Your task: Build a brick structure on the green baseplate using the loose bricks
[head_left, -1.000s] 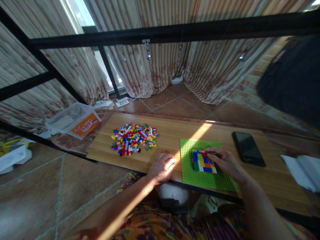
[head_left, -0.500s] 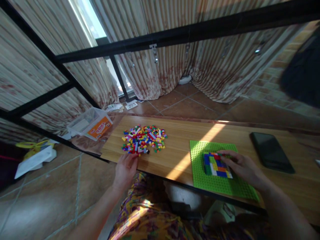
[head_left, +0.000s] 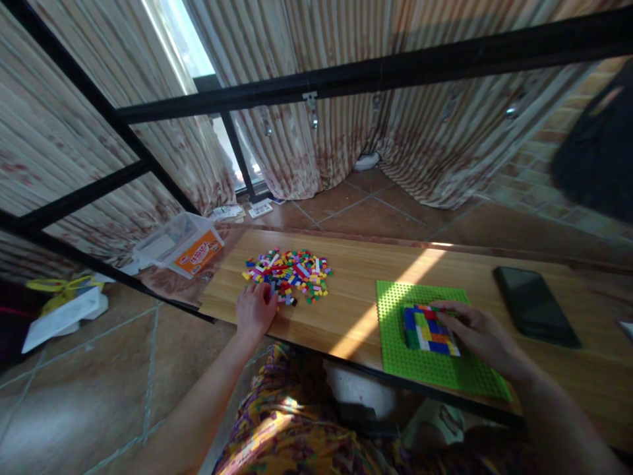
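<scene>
My left hand point(head_left: 256, 309) is at the near left edge of a pile of loose toy bricks point(head_left: 301, 267) in many colours. Its fingers are curled down among the bricks, and what they pinch, if anything, is hidden. On a green studded baseplate point(head_left: 395, 366) sits a low block of joined toy bricks point(head_left: 429, 333) in blue, red, yellow, white, green and orange. My right hand point(head_left: 477, 330) reaches over the plate from the right, with thumb and fingers closed on the block's far right corner. The hand covers part of that side.
A black phone point(head_left: 537, 305) lies on the wooden table point(head_left: 346, 290) right of the baseplate. Beyond the table's left end stands a clear plastic box point(head_left: 175, 241) with an orange label. A black metal frame point(head_left: 395, 72) crosses before striped curtains point(head_left: 336, 152).
My left hand has moved forward from the table's near edge into the pile, its fingers now curled over bricks. My right hand stays at the block's corner.
</scene>
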Tool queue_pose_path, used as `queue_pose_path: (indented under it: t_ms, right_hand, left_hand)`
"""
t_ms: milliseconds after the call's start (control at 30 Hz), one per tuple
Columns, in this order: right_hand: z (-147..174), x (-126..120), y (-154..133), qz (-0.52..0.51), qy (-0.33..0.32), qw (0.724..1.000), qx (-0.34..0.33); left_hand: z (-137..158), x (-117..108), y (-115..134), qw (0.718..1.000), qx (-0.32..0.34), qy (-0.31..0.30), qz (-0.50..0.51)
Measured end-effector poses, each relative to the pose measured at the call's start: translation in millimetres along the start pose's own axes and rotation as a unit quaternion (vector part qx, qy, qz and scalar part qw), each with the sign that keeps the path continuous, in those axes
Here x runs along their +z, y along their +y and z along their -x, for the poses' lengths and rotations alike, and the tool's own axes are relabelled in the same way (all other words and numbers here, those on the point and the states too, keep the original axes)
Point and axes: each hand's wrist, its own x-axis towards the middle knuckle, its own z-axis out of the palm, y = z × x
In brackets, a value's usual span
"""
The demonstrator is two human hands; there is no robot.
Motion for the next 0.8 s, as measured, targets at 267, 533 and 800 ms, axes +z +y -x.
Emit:
queue_pose_path:
  t_ms: [267,533,800]
  right_hand:
    - [-1,0,1,0.012,0.006,1.0,-0.015]
    - [-6,-3,8,0.014,0.03,0.998,-0.048]
    - [6,-13,-15,-0.095,0.221,0.97,-0.047]
  left_hand:
    - [-9,2,-2,0.999,0.022,-0.007,-0.027]
    - [-12,-13,13,0.941,-0.09,-0.013,0.327]
    - [19,-24,70,0.554,-0.233,-0.209,0.772]
